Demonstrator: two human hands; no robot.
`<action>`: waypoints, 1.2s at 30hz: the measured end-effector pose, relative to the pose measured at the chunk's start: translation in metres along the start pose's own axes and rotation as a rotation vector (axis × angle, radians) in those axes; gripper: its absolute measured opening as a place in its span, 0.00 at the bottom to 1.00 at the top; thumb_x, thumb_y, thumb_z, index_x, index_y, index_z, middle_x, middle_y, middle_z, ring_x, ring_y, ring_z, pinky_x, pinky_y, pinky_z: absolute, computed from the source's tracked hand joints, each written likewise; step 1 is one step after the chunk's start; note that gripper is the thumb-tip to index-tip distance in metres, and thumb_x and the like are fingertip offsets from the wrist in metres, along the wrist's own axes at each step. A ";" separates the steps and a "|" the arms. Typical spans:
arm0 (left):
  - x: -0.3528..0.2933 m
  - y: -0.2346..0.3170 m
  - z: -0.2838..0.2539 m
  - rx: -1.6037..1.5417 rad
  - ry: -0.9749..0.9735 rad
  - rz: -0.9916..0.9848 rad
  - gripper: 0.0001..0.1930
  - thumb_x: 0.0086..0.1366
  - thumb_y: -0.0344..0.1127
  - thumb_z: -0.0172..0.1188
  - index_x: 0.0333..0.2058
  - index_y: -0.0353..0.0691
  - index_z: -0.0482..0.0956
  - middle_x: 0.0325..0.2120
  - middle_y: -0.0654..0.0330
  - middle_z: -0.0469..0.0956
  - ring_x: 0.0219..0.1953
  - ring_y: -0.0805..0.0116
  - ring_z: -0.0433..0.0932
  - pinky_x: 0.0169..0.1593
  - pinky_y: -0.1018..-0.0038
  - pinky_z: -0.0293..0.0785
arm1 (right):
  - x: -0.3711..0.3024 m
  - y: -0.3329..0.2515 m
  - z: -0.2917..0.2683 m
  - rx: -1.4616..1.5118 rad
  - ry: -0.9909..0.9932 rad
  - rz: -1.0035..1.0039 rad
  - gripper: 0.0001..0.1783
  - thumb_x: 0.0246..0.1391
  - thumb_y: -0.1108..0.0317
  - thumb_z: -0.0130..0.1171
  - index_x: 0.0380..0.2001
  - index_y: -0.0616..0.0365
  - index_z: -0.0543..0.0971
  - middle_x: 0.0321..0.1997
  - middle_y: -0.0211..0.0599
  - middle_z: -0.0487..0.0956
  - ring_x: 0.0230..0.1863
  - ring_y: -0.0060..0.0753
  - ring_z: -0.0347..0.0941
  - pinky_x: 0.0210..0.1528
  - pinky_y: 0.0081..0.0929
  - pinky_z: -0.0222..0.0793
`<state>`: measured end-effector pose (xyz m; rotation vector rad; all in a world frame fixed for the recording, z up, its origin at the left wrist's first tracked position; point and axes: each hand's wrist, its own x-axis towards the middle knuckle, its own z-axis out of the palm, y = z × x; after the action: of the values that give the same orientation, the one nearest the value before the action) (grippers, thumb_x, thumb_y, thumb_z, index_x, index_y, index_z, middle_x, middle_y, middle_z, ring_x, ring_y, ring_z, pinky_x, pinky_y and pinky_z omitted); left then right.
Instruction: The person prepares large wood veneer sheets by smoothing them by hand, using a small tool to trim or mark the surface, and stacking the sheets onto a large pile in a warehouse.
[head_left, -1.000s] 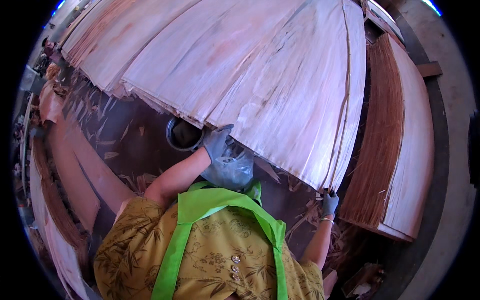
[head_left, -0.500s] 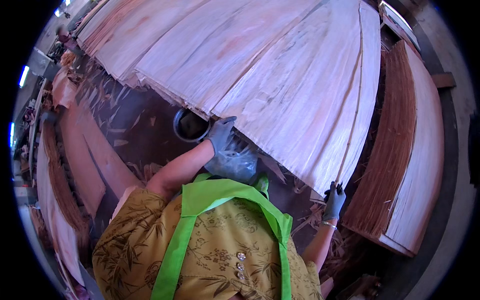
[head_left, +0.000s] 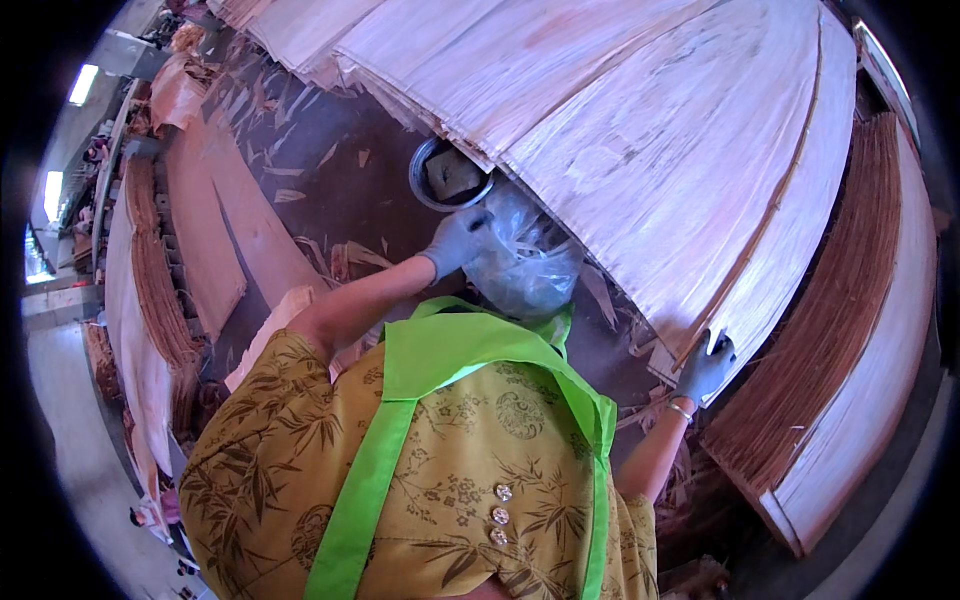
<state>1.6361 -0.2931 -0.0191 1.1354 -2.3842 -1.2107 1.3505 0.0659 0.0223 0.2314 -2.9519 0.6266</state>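
A broad stack of pale wood veneer sheets (head_left: 640, 150) fills the upper middle of the view, its ragged front edge slanting down toward the person and ending in a corner at the lower right. A narrow brown strip (head_left: 772, 205) runs lengthwise over the top sheet, near its right side, and its lower end comes up to the right hand (head_left: 706, 368). That hand, in a grey glove with dark tips, rests at the corner with its fingers bent over the sheet; whether they are clamped on the strip or on the veneer, I cannot tell. The left hand (head_left: 462, 240), also gloved, is off the stack, its fingers curled just beside a clear plastic bag (head_left: 525, 268); whether they grip anything is hidden. Above it, partly under the stack's edge, stands a round dark bucket (head_left: 416, 180) with a blocky grey thing inside. Scraps of wood lie over the dark floor (head_left: 330, 215). To the right, a second veneer stack (head_left: 850, 290) shows its brown layered side; at the left lie long loose veneer pieces (head_left: 195, 225) and a further stack (head_left: 150, 290). The person wears a bright green apron (head_left: 480, 350) over a yellow-brown patterned top (head_left: 450, 500).
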 end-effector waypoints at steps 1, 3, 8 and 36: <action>-0.003 0.009 0.000 0.067 -0.064 0.057 0.11 0.56 0.30 0.55 0.38 0.38 0.76 0.34 0.56 0.78 0.33 0.64 0.76 0.41 0.72 0.72 | -0.008 -0.014 -0.009 0.007 0.089 -0.008 0.21 0.50 0.56 0.59 0.38 0.63 0.73 0.36 0.47 0.75 0.36 0.44 0.74 0.36 0.36 0.70; -0.002 0.021 0.010 0.194 -0.202 0.179 0.11 0.55 0.32 0.56 0.38 0.40 0.76 0.38 0.53 0.77 0.34 0.56 0.77 0.40 0.67 0.73 | -0.028 -0.021 -0.003 0.303 0.124 -0.104 0.13 0.49 0.68 0.59 0.37 0.62 0.74 0.36 0.44 0.77 0.34 0.38 0.74 0.37 0.32 0.71; 0.035 0.017 0.057 0.457 -0.367 0.500 0.11 0.55 0.37 0.56 0.37 0.44 0.78 0.38 0.54 0.75 0.33 0.52 0.77 0.37 0.61 0.73 | -0.108 -0.069 0.066 0.691 -0.507 -0.157 0.12 0.41 0.84 0.50 0.30 0.62 0.78 0.27 0.28 0.75 0.30 0.20 0.67 0.34 0.19 0.64; 0.043 -0.030 -0.003 -0.223 -0.261 0.101 0.10 0.57 0.31 0.56 0.36 0.34 0.75 0.32 0.52 0.77 0.34 0.65 0.75 0.42 0.69 0.70 | -0.163 -0.169 0.212 1.340 -0.616 0.932 0.11 0.47 0.72 0.56 0.35 0.48 0.71 0.18 0.23 0.67 0.13 0.20 0.61 0.12 0.18 0.56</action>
<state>1.6250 -0.3366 -0.0453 0.8231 -2.3743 -1.6268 1.5226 -0.1531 -0.1269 -1.0749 -2.2819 2.9334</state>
